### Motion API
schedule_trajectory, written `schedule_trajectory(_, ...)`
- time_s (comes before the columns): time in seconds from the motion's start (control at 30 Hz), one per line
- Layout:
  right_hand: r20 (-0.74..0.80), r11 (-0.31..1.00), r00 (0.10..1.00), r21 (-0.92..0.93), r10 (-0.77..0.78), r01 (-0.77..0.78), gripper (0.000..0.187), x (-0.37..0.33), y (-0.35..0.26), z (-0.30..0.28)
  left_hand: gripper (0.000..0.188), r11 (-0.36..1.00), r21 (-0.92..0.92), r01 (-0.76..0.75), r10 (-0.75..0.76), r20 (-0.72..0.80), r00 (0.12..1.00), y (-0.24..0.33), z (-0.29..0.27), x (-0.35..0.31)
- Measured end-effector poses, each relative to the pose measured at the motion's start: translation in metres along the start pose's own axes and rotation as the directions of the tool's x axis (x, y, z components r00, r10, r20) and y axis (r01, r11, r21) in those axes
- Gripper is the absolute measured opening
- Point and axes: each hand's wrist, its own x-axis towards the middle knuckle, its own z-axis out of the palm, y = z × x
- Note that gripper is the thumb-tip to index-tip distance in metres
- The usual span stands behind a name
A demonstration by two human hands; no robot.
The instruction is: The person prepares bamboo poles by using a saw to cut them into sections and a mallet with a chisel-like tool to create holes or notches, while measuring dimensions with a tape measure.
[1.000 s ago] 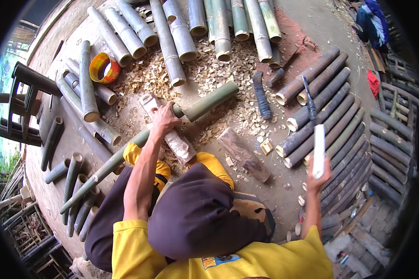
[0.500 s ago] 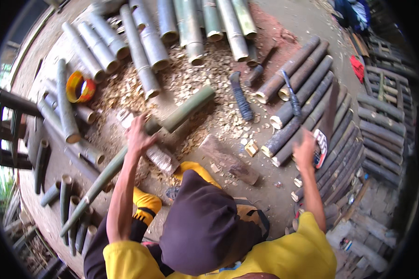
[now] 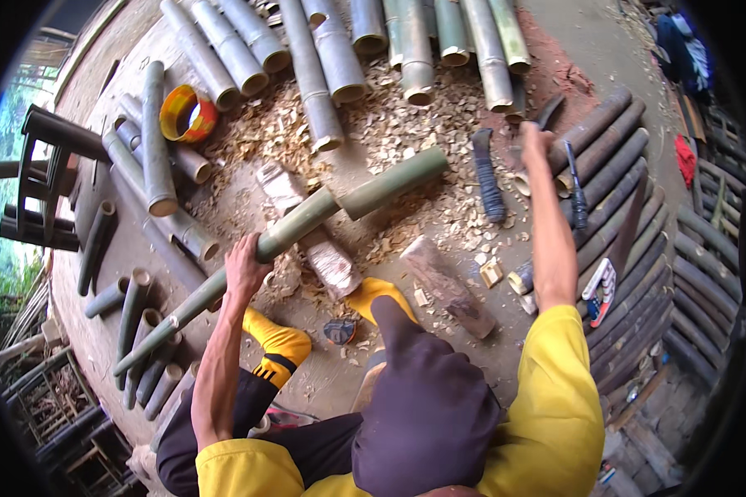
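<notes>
Left hand (image 3: 244,269) still clamped on long green bamboo pole (image 3: 307,224); right hand (image 3: 535,139) now swung forward, gripping dark-bladed tool (image 3: 547,112) over pale wood chips (image 3: 406,132).

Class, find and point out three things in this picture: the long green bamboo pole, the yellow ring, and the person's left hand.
long green bamboo pole (image 3: 373,192), head view, on its thick upper section.
yellow ring (image 3: 188,114), head view, on its rim.
left hand (image 3: 244,269), head view, on its back.
</notes>
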Motion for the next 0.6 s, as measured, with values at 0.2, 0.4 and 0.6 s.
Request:
schedule_trajectory(0.2, 0.482, 0.946, 0.855, 0.323, -0.194, 0.032, 0.041, -0.185, 0.003, -0.104, 0.057, 1.0, -0.021, 0.002, -0.003, -0.028, 1.0, 0.007, -0.028, -0.01)
schedule_trajectory(0.4, 0.709, 0.775, 0.552, -0.012, -0.439, 0.632, 0.052, -0.308, 0.05, -0.202, 0.059, 0.986, -0.164, -0.008, 0.023, 0.091, 0.996, 0.057, -0.036, 0.006)
schedule_trajectory(0.6, 0.935, 0.885, 0.351, -0.199, 0.044, 0.422, 0.052, -0.335, 0.01, -0.186, 0.054, 0.963, -0.247, -0.11, 0.119, 0.024, 0.993, 0.058, -0.032, 0.008)
